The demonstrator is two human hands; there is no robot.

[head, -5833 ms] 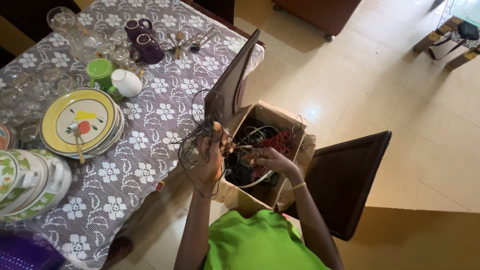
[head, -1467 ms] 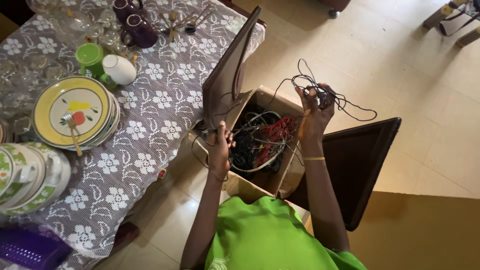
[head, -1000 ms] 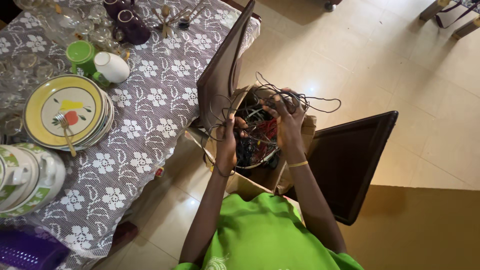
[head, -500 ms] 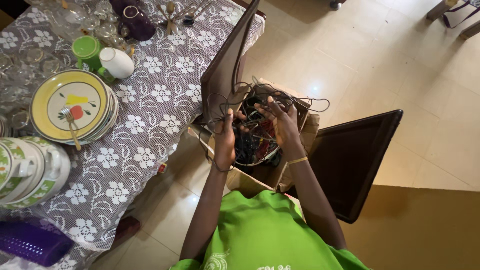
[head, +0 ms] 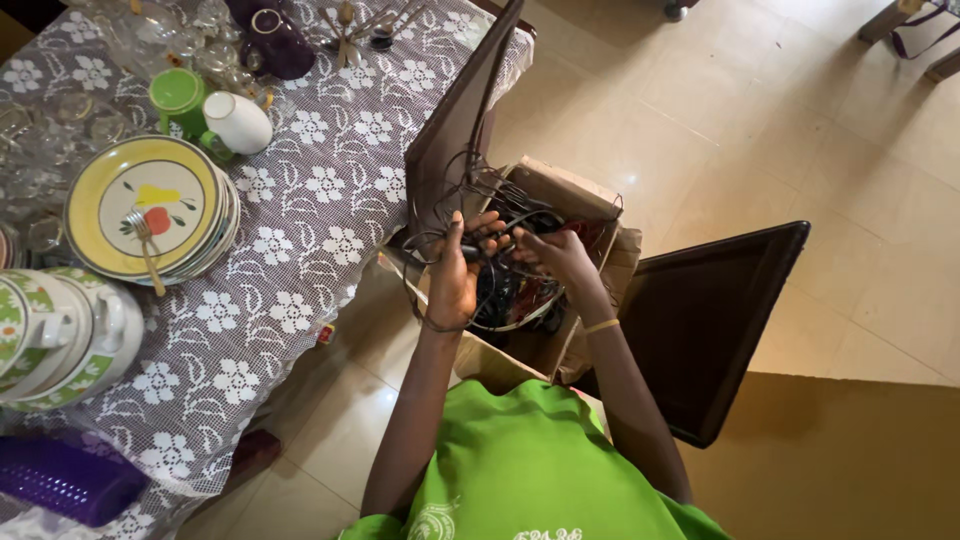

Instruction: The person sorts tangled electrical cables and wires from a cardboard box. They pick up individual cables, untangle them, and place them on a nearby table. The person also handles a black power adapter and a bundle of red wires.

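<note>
An open cardboard box [head: 560, 190] stands on a chair seat and holds a tangle of black, white and red cables [head: 520, 295]. My left hand [head: 455, 275] is closed on a bunch of thin dark wires [head: 470, 190] above the box's left side. Those wires loop up beside the chair back. My right hand [head: 555, 255] sits just to the right, fingers pinched on the same wires over the box.
A dark chair back [head: 455, 140] rises left of the box; a second dark chair [head: 700, 320] stands to the right. The table [head: 300, 240] with a lace cloth carries stacked plates [head: 145, 205], mugs [head: 180, 95], a white jug [head: 240, 120] and glassware. Tiled floor lies beyond.
My right hand came down from high on the right to meet my left hand over the box. The loose wire loops are now gathered close between both hands.
</note>
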